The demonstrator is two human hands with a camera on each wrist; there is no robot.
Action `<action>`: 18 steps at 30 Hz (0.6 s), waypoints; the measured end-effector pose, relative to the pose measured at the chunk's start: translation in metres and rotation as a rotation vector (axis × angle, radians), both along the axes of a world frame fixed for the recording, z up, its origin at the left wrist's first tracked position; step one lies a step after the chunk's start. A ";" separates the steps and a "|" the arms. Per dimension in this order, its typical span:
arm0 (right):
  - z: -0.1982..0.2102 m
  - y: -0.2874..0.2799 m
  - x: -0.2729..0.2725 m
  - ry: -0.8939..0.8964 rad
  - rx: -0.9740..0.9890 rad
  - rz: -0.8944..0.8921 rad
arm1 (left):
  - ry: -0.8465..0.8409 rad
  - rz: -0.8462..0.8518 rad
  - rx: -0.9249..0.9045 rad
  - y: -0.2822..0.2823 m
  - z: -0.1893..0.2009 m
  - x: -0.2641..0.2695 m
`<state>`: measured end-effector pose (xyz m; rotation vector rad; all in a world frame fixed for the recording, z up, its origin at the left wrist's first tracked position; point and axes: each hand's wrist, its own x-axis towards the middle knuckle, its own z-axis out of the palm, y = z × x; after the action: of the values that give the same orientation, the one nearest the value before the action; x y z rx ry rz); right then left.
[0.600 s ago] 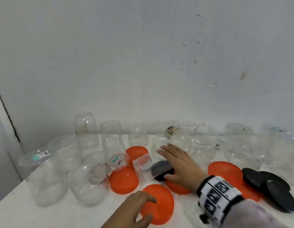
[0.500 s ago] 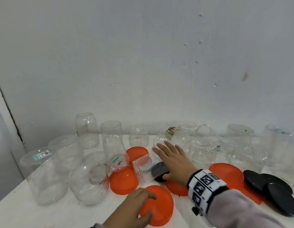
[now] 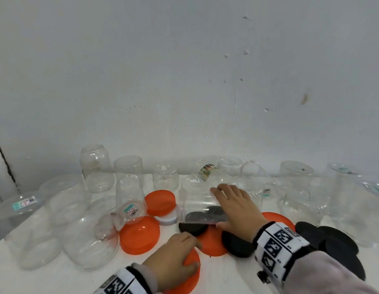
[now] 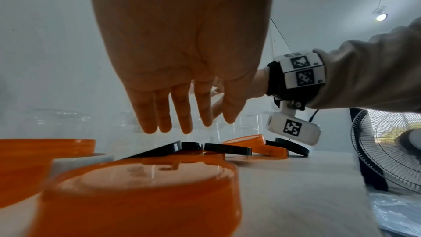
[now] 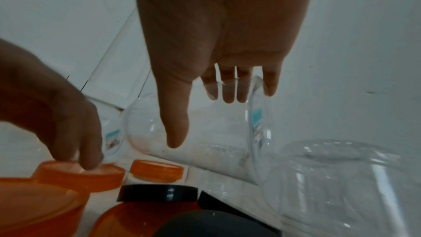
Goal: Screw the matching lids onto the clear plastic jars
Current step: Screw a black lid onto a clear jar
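Jar [image 3: 202, 205] lay on its side under my right hand [image 3: 237, 205], long axis running leftward, fingers curved over it and thumb at its near side, while my left hand [image 3: 173, 257], nearer me, rested flat-fingered on an orange lid [image 3: 190, 270].

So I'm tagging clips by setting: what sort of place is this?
Probably a plain indoor room used as a sorting bench rather than a kitchen: a white table against a bare wall, loose clear jars, and a standing fan.
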<state>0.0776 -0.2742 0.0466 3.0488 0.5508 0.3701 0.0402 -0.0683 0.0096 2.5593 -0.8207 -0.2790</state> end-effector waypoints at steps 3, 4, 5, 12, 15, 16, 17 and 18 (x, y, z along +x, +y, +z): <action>0.005 -0.030 -0.016 0.034 0.162 -0.073 | -0.009 0.025 0.021 -0.021 0.005 0.015; 0.005 -0.039 -0.021 0.057 0.236 -0.096 | -0.019 0.053 0.033 -0.028 0.005 0.022; 0.006 -0.046 -0.025 0.080 0.308 -0.115 | -0.031 0.092 0.049 -0.033 0.006 0.029; -0.006 -0.078 -0.048 0.292 0.755 -0.160 | 0.050 0.376 0.276 -0.055 0.002 0.071; -0.009 -0.085 -0.053 0.410 0.834 -0.132 | 0.096 0.418 0.348 -0.058 -0.003 0.076; -0.010 -0.087 -0.054 0.447 0.849 -0.121 | 0.109 0.427 0.355 -0.059 -0.004 0.077; -0.011 -0.089 -0.055 0.484 0.869 -0.111 | 0.115 0.433 0.357 -0.060 -0.004 0.078; -0.012 -0.090 -0.056 0.517 0.887 -0.102 | 0.111 0.436 0.359 -0.060 -0.004 0.079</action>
<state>0.0217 -0.3640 0.0345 4.0406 0.2642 -0.2909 0.1197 -0.1283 0.0057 2.9348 -0.1666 -0.4564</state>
